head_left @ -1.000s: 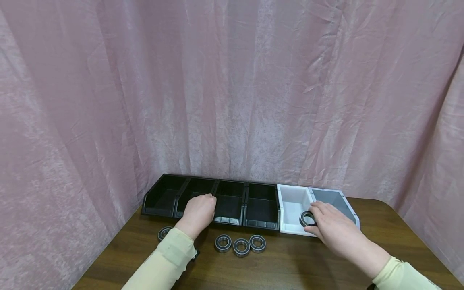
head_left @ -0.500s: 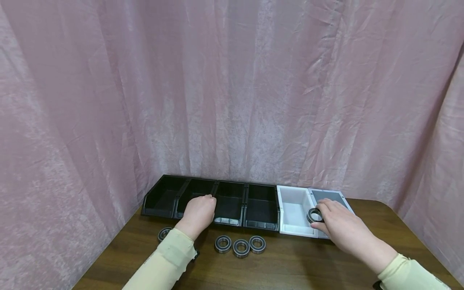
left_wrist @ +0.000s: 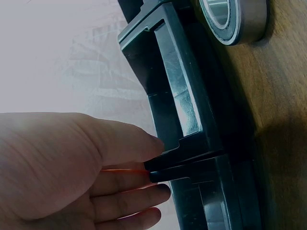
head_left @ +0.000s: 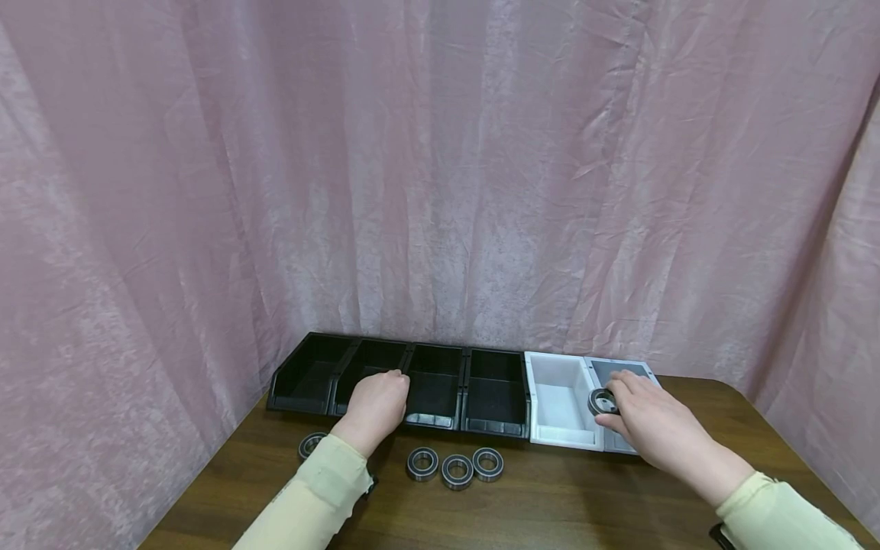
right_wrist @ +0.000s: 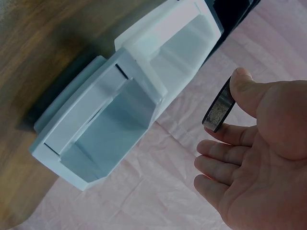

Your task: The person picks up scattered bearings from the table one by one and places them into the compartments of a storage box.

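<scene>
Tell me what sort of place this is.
Probably a small sorting workstation: a wooden table bears a row of open bins and loose bearing-like rings, with a pink curtain hung behind.

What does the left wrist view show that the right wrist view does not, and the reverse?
Only left wrist: the left hand gripping walls of the black bins, and a loose bearing on the table.
Only right wrist: the white bin, the grey bin, and the right hand pinching another bearing.
Both: part of the black bins, the table and the curtain.
</scene>
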A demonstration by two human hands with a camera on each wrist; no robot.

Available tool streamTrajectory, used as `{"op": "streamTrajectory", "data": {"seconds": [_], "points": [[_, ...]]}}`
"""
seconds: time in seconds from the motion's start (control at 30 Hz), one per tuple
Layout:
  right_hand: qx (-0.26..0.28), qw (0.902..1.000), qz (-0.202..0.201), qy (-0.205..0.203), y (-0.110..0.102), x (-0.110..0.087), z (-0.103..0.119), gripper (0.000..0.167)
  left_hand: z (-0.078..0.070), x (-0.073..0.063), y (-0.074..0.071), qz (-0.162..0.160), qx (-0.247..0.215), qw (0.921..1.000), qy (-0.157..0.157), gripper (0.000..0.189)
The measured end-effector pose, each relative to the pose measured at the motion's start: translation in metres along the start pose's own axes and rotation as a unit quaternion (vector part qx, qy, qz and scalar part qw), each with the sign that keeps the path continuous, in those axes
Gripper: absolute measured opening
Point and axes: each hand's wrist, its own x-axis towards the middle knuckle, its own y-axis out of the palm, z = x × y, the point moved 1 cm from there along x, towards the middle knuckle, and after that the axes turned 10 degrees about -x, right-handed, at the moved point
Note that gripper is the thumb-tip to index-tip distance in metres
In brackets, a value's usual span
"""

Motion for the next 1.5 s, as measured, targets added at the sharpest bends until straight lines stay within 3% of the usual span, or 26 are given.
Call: {"op": "streamTrajectory", "data": {"seconds": [0.33,0.57,0.93,1.5], "points": [[0.019,0.9993,0.025,0.021,0.007,0.007,0.001,0.037,0.002,0.001,0.001,0.001,0.002,1.0000,-0.001,0.008],[0.018,0.9996,0.020,0.012,0.013,0.012,0.003,0.037,0.003,0.000,0.001,-0.005,0.004,1.0000,-0.001,0.010],[0.023,0.9978,0.056,0.028,0.025,0.022,0.009,0.034,0.001,0.000,0.001,0.008,-0.001,0.9999,-0.010,0.010],[0.032,0.9951,0.084,0.042,0.039,0.034,0.019,0.045,0.000,0.001,0.001,0.004,0.006,1.0000,-0.005,0.011]]}}
